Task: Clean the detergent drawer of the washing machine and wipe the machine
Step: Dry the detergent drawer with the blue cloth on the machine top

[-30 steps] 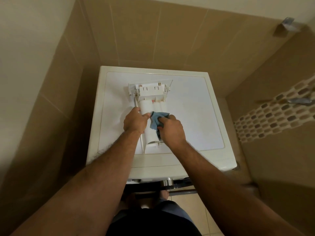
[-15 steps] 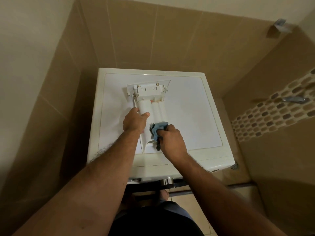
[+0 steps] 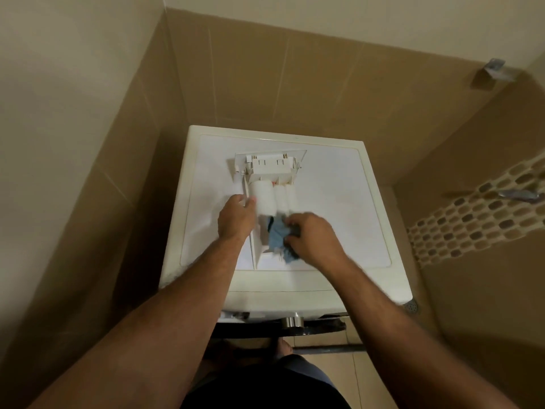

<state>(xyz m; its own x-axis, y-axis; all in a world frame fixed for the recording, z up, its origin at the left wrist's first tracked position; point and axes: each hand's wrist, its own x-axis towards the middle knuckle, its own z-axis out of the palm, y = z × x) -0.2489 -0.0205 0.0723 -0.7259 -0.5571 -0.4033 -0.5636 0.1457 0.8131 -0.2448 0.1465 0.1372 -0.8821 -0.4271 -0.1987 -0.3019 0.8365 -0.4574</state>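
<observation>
Detergent drawer (image 3: 267, 184) lies on top of washing machine (image 3: 339, 202), left of centre, front panel toward back wall. Left hand (image 3: 236, 218) grips drawer's left edge, fingers curled. Right hand (image 3: 312, 236) clutches blue cloth (image 3: 275, 236), pressing it on drawer's near end. Tiled walls (image 3: 265, 78) surround machine.

Near half of detergent drawer (image 3: 271, 184) hidden under both hands, right hand (image 3: 312, 237) motion-blurred, blue cloth (image 3: 277, 239) partly covered

No text, label or number is legible anywhere in view.
</observation>
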